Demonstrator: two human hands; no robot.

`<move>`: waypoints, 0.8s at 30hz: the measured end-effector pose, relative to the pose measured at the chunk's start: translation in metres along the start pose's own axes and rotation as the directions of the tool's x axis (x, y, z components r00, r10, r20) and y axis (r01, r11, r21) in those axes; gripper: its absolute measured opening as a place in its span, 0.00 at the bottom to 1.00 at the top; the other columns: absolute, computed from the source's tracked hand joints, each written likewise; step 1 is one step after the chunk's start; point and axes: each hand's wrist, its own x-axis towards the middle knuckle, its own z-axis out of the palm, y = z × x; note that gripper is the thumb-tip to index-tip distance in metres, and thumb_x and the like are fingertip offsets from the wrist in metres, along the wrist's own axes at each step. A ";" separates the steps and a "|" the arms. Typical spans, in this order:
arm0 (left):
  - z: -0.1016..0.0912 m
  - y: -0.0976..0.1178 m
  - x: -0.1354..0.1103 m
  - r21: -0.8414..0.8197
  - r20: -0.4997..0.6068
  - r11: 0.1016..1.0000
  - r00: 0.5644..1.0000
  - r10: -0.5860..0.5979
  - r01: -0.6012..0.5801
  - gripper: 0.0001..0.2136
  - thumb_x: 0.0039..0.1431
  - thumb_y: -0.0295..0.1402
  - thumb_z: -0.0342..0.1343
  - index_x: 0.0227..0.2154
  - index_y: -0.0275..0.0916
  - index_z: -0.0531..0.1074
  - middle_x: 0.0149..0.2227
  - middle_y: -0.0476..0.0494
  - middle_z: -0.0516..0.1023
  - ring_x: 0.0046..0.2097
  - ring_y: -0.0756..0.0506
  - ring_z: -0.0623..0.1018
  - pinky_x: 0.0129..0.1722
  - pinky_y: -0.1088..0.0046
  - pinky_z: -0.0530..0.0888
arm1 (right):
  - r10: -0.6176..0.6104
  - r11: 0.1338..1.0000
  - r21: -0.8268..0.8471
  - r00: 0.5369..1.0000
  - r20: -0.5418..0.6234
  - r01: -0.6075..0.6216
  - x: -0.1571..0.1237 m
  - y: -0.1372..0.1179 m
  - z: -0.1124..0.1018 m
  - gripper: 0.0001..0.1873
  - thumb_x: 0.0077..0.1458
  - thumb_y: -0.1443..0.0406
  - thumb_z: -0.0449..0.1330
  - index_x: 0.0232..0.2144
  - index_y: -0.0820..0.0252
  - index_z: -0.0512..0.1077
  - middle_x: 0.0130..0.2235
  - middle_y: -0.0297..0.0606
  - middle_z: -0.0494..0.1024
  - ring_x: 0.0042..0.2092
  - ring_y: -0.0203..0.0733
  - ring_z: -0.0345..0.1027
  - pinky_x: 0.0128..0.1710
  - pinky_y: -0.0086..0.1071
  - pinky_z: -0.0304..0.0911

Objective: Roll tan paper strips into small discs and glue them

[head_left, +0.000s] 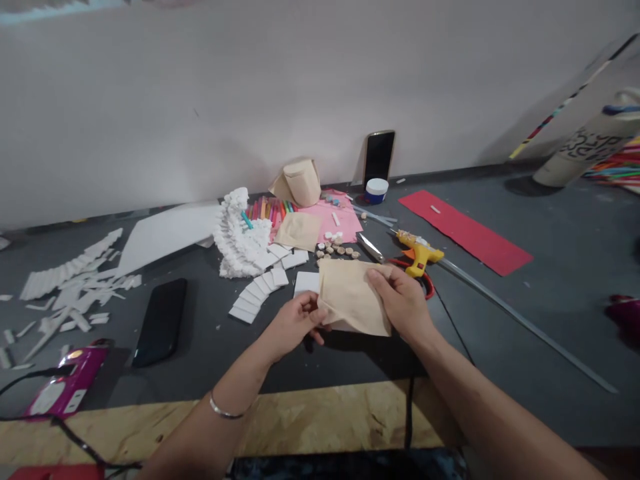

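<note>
We have the beige sheet (354, 299) over the desk (370, 367): left hand (296, 325) pinches its lower-left edge, right hand (407, 303) grips its upper-right side. Sheet sits between the two.

A: What did we record of the wall (200, 73)?
B: We noted a plain, pale grey surface with one small dark mark (197, 113) left of centre.
A: Furniture?
B: We logged a dark grey tabletop (575, 320) running along the wall's foot, and a strip of mottled tan wood (295, 420) along its near side.
A: Light?
B: Dim; we saw soft shadows on the wall at right and a brighter band (50, 10) at upper left.
</note>
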 end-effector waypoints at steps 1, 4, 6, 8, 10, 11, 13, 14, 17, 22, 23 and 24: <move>0.001 -0.001 0.000 -0.011 -0.028 1.000 0.999 0.024 -0.024 0.21 0.49 0.49 0.62 0.37 0.38 0.69 0.31 0.46 0.76 0.26 0.50 0.76 0.21 0.77 0.74 | 0.004 1.000 0.004 1.000 0.028 -0.004 -0.001 0.000 0.001 0.17 0.55 0.53 0.58 0.35 0.61 0.75 0.33 0.38 0.78 0.33 0.40 0.68 0.33 0.30 0.62; 0.008 -0.008 0.002 0.011 -0.157 0.998 0.986 0.059 -0.058 0.22 0.49 0.50 0.61 0.42 0.39 0.71 0.34 0.45 0.79 0.29 0.48 0.77 0.25 0.74 0.74 | -0.023 0.999 -0.036 0.995 0.102 0.027 -0.008 -0.003 0.006 0.16 0.55 0.54 0.58 0.30 0.61 0.74 0.28 0.35 0.75 0.30 0.38 0.66 0.30 0.29 0.61; 0.011 -0.012 0.003 0.072 -0.251 0.995 0.964 0.088 -0.072 0.20 0.50 0.48 0.61 0.39 0.39 0.73 0.34 0.45 0.80 0.33 0.46 0.78 0.29 0.74 0.75 | -0.039 0.996 -0.075 0.993 0.108 0.047 -0.012 -0.005 0.008 0.15 0.55 0.54 0.57 0.28 0.61 0.73 0.26 0.33 0.72 0.28 0.36 0.64 0.28 0.28 0.59; 0.013 -0.014 0.004 0.118 -0.299 0.989 0.947 0.118 -0.086 0.18 0.51 0.47 0.61 0.36 0.38 0.74 0.34 0.45 0.81 0.35 0.45 0.78 0.33 0.73 0.74 | -0.040 0.994 -0.099 0.996 0.085 0.049 -0.013 -0.006 0.008 0.16 0.55 0.54 0.57 0.28 0.61 0.73 0.24 0.32 0.70 0.27 0.35 0.61 0.26 0.27 0.56; 0.013 -0.014 0.004 0.129 -0.312 0.988 0.942 0.125 -0.088 0.18 0.50 0.48 0.61 0.35 0.38 0.75 0.33 0.46 0.81 0.35 0.45 0.78 0.33 0.73 0.74 | -0.026 0.994 -0.102 0.997 0.068 0.033 -0.011 -0.006 0.007 0.16 0.55 0.54 0.57 0.29 0.61 0.73 0.23 0.32 0.69 0.26 0.34 0.60 0.25 0.27 0.55; 0.013 -0.014 0.004 0.118 -0.314 0.989 0.942 0.120 -0.086 0.18 0.49 0.48 0.61 0.35 0.38 0.75 0.32 0.46 0.81 0.34 0.45 0.78 0.33 0.73 0.74 | -0.019 0.995 -0.098 0.998 0.068 0.025 -0.010 -0.006 0.007 0.16 0.55 0.53 0.57 0.29 0.61 0.73 0.23 0.32 0.69 0.25 0.34 0.60 0.24 0.27 0.55; 0.012 -0.013 0.004 0.070 -0.300 0.995 0.950 0.089 -0.071 0.20 0.46 0.48 0.63 0.36 0.38 0.75 0.32 0.46 0.81 0.35 0.44 0.79 0.33 0.72 0.74 | -0.007 0.997 -0.079 0.998 0.066 0.012 -0.009 -0.007 0.005 0.17 0.55 0.53 0.58 0.30 0.62 0.73 0.24 0.33 0.70 0.27 0.35 0.61 0.25 0.28 0.56; 0.011 -0.013 0.004 0.041 -0.287 0.997 0.955 0.073 -0.064 0.21 0.45 0.48 0.65 0.37 0.38 0.76 0.33 0.45 0.81 0.35 0.44 0.79 0.34 0.72 0.75 | -0.002 0.998 -0.063 0.998 0.066 0.006 -0.008 -0.007 0.005 0.17 0.55 0.53 0.58 0.31 0.62 0.74 0.26 0.34 0.72 0.28 0.36 0.63 0.26 0.28 0.58; 0.008 -0.014 0.004 0.013 -0.289 0.998 0.955 0.068 -0.067 0.22 0.44 0.49 0.65 0.37 0.37 0.77 0.33 0.45 0.81 0.34 0.44 0.79 0.33 0.72 0.74 | 0.027 0.999 0.026 0.997 0.077 -0.029 -0.007 -0.007 0.005 0.18 0.53 0.51 0.59 0.31 0.62 0.74 0.30 0.37 0.76 0.30 0.37 0.66 0.28 0.29 0.60; 0.000 -0.019 0.004 0.114 -0.403 0.989 0.906 0.128 -0.089 0.20 0.51 0.52 0.59 0.28 0.37 0.76 0.24 0.48 0.76 0.29 0.46 0.75 0.26 0.75 0.70 | 0.077 0.988 0.127 0.992 0.103 -0.089 -0.008 -0.004 0.005 0.20 0.52 0.49 0.60 0.32 0.61 0.75 0.29 0.37 0.77 0.30 0.39 0.69 0.29 0.30 0.62; 0.000 -0.020 0.004 0.119 -0.416 0.989 0.900 0.131 -0.089 0.21 0.51 0.53 0.58 0.27 0.37 0.75 0.23 0.48 0.74 0.27 0.47 0.74 0.24 0.76 0.68 | 0.087 0.985 0.136 0.990 0.112 -0.102 -0.009 -0.003 0.005 0.21 0.53 0.48 0.59 0.32 0.61 0.75 0.29 0.37 0.77 0.30 0.40 0.69 0.29 0.30 0.63; 0.000 -0.021 0.004 0.112 -0.427 0.990 0.895 0.128 -0.088 0.21 0.51 0.53 0.58 0.26 0.36 0.75 0.21 0.49 0.73 0.25 0.48 0.72 0.22 0.76 0.67 | 0.100 0.981 0.154 0.985 0.139 -0.121 -0.009 -0.003 0.005 0.23 0.54 0.47 0.57 0.33 0.60 0.76 0.28 0.36 0.77 0.30 0.40 0.70 0.29 0.30 0.63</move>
